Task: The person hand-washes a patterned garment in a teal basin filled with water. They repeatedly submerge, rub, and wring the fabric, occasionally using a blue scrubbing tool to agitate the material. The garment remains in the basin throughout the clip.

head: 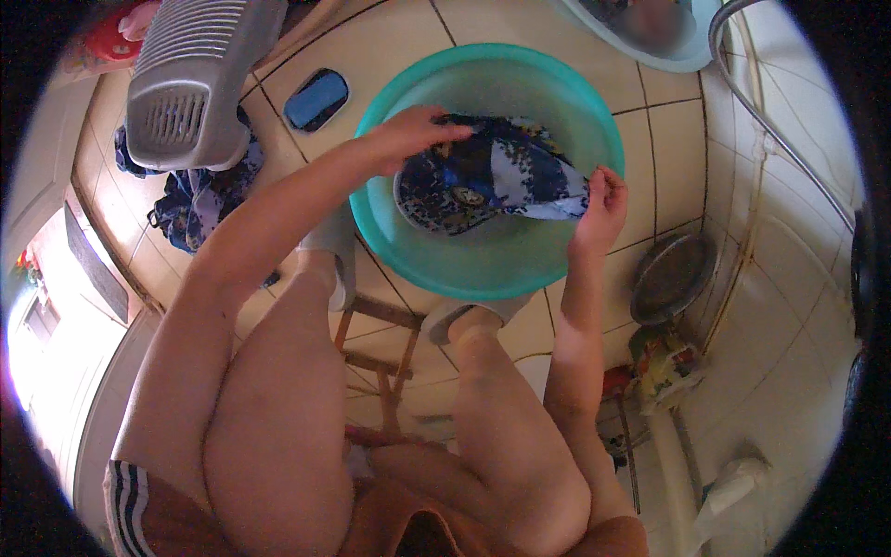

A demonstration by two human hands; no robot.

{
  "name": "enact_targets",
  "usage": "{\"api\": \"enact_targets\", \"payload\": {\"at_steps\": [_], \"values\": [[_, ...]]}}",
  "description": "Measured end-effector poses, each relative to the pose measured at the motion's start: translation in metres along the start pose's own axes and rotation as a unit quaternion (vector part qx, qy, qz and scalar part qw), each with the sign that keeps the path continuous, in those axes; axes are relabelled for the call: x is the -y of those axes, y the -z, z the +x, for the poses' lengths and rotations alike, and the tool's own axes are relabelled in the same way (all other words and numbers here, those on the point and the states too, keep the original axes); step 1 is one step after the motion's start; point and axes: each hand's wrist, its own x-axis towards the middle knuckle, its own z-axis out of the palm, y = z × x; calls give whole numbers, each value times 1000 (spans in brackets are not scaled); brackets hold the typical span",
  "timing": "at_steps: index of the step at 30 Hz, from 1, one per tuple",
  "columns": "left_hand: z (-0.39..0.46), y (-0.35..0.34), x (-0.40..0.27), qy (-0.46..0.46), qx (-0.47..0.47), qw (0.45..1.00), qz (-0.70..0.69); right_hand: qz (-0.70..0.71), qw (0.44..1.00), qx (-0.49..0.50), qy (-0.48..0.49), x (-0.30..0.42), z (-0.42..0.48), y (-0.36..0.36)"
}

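A round green plastic basin (487, 278) stands on the tiled floor before me, with a patterned blue, black and white cloth garment (480, 177) bunched inside it. My left hand (424, 136) lies on the garment's upper left part, its fingers spread over the fabric; whether it grips a fold I cannot tell. My right hand (602, 209) pinches the garment's right end near the basin's right rim, and the cloth stretches between the two hands. The lower left of the garment rests at the basin's left side.
A grey plastic washboard-like piece (181, 90) stands at the left, beside more patterned clothing (202, 202). Near the basin lies a blue object on a dark tray (317, 99). A dark round pan (673, 278) leans by the right wall; a pale tub (647, 56) stands at the top right.
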Motion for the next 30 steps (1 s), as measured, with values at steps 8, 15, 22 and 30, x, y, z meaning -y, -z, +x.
{"api": "enact_targets", "payload": {"at_steps": [8,15,22,30], "values": [[4,-15,16,-380,-268,696,547,-231,921,75,305,4,-22,-12],[21,-41,18,-452,-95,633,621,-390,843,141,343,-17,-37,-45],[59,-41,22,-412,-131,624,651,-463,823,96,314,-34,-14,-62],[75,-42,35,-426,-144,608,655,-522,790,68,314,-63,-8,-74]]}}
